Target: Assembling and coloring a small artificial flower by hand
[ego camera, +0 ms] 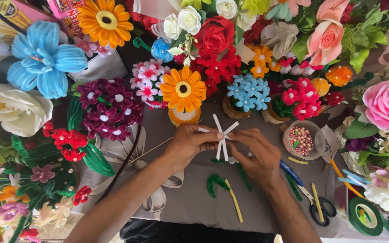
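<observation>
hands: a left hand (190, 143) and a right hand (256, 155) meet over a grey cloth (190, 202), fingertips pinched onto a bundle of white pipe cleaners (222, 137).
grip: both sets of fingers are closed narrow at the bundle's middle, likely so the strands stay crossed while the ends fan free.
position: the bundle is lifted just above the cloth, centre frame, in front of an orange daisy (183, 89).
axis: its longest strands run near vertical in the head view, tilted slightly; shorter ones splay to the upper right.
surroundings: green pipe cleaner pieces (215, 182) and a yellow stem (235, 200) lie below; scissors (317, 204), a bowl of pink beads (301, 140) and green tape (364, 216) sit right.
</observation>
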